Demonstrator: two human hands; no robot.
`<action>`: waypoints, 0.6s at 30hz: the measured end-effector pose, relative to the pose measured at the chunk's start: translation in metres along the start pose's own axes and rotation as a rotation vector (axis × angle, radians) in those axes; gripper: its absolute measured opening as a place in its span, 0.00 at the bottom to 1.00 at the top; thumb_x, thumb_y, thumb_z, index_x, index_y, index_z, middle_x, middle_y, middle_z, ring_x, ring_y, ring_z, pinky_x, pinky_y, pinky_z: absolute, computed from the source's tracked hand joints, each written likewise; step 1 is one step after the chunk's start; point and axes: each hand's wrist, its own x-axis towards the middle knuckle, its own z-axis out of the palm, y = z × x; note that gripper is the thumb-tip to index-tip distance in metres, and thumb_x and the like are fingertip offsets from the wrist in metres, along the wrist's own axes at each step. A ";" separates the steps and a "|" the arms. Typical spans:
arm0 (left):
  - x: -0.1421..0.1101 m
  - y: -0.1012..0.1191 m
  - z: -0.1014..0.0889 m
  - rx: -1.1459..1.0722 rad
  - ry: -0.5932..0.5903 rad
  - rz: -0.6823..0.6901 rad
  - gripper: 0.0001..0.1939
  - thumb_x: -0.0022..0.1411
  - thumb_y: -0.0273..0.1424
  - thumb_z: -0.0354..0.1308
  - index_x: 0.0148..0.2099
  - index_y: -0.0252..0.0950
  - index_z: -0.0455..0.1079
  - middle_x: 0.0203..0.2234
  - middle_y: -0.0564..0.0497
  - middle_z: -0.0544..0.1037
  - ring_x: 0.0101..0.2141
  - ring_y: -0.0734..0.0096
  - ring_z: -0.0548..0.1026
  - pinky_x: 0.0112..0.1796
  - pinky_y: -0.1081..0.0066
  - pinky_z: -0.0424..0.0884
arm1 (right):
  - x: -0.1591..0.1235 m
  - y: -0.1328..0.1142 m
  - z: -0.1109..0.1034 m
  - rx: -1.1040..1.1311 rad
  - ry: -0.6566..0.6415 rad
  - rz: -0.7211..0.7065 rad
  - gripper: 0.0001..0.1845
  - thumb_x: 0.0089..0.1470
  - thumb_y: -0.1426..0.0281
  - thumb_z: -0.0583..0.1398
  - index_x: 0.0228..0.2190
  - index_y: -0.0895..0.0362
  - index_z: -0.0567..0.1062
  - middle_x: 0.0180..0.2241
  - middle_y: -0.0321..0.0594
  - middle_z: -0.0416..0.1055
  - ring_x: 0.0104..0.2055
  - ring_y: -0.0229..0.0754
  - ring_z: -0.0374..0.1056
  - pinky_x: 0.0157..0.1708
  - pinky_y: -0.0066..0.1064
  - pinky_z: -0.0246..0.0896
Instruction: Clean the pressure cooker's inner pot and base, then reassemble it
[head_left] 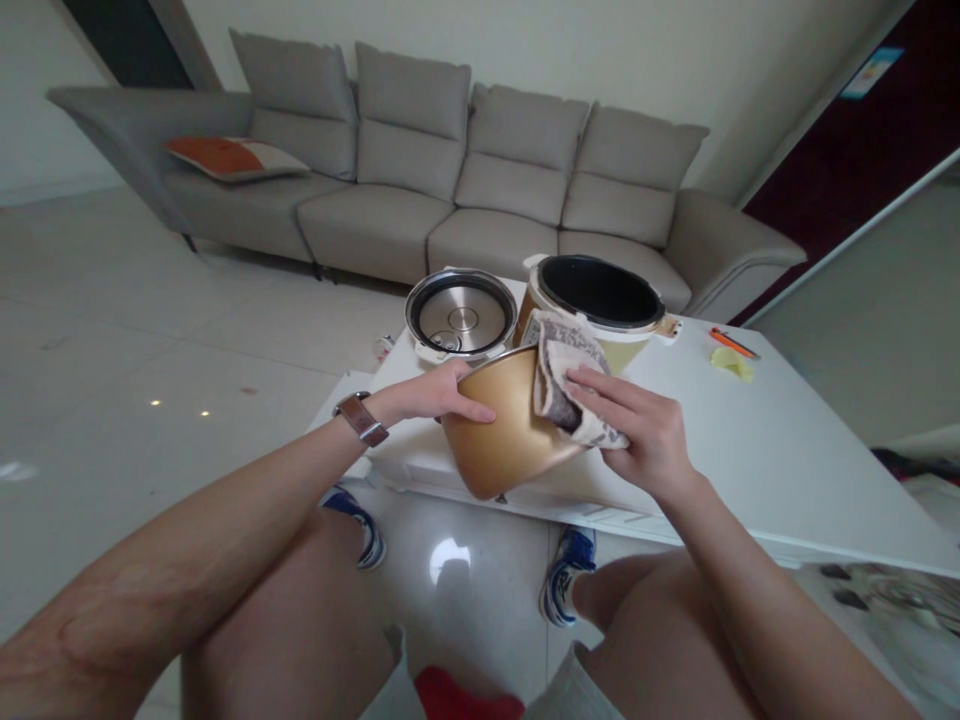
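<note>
My left hand (435, 395) grips the rim of a gold-coloured inner pot (504, 430), which is tilted on its side above the near edge of a white low table (750, 440). My right hand (637, 425) presses a patterned cloth (562, 375) against the pot's outer wall, fingers stretched over the cloth. Behind the pot stands an open rice cooker (600, 300) with a dark empty cavity, its lid (461, 315) swung open to the left with the steel inner plate showing. A brown-strapped watch (361, 418) is on my left wrist.
An orange pen (731, 342) and a yellow scrap (733, 364) lie on the table's far right. A grey sofa (465, 170) with an orange cushion (225, 157) stands behind. My knees and blue shoes (566, 570) are below the table edge on glossy tiles.
</note>
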 end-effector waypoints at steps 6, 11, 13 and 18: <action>0.001 -0.001 0.002 -0.010 0.036 -0.008 0.34 0.42 0.40 0.79 0.50 0.34 0.76 0.44 0.43 0.84 0.40 0.56 0.82 0.37 0.65 0.79 | 0.008 -0.011 -0.002 0.023 -0.060 -0.081 0.25 0.62 0.72 0.60 0.58 0.46 0.77 0.61 0.37 0.74 0.64 0.50 0.70 0.57 0.40 0.73; 0.000 0.005 0.006 -0.009 0.019 0.025 0.32 0.44 0.40 0.78 0.50 0.34 0.76 0.46 0.43 0.84 0.44 0.54 0.83 0.43 0.62 0.79 | 0.005 0.008 0.006 0.070 0.039 0.181 0.30 0.55 0.77 0.58 0.58 0.50 0.78 0.59 0.40 0.75 0.60 0.50 0.74 0.60 0.43 0.71; 0.001 0.005 0.006 0.005 0.043 0.026 0.34 0.43 0.40 0.79 0.51 0.34 0.76 0.46 0.42 0.84 0.44 0.53 0.83 0.43 0.61 0.79 | 0.003 0.017 0.009 0.062 0.075 0.300 0.31 0.52 0.79 0.57 0.56 0.52 0.79 0.56 0.40 0.78 0.57 0.52 0.76 0.58 0.44 0.72; 0.002 0.003 0.004 0.019 -0.006 0.054 0.33 0.45 0.41 0.78 0.51 0.34 0.77 0.46 0.42 0.84 0.45 0.53 0.83 0.44 0.61 0.79 | -0.002 0.017 0.007 0.020 0.034 0.258 0.32 0.51 0.79 0.57 0.57 0.52 0.78 0.58 0.40 0.77 0.58 0.51 0.75 0.58 0.43 0.72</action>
